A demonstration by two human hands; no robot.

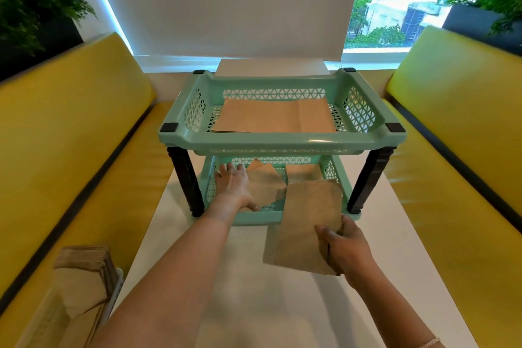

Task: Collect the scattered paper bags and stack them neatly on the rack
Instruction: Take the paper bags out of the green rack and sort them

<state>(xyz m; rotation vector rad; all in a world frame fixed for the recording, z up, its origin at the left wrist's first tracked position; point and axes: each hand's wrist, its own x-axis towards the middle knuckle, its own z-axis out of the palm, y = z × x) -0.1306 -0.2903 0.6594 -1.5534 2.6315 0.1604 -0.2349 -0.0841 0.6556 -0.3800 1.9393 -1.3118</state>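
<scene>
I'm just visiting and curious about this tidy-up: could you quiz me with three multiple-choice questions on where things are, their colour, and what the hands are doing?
1. Where is the left hand?
A. in the rack's lower tier
B. on the top tier
C. on a bench

2. What colour are the rack trays?
A. red
B. mint green
C. white

3. The right hand is
A. empty
B. pressing the table
C. gripping a paper bag

Answers: 1 A, it reaches in under the upper tray. 2 B, both trays are mint green. 3 C, thumb and fingers pinch the bag's near end.

head cam | wide-angle, looks forward and down | close over table point(254, 305) (rack point(282, 141) centered)
</scene>
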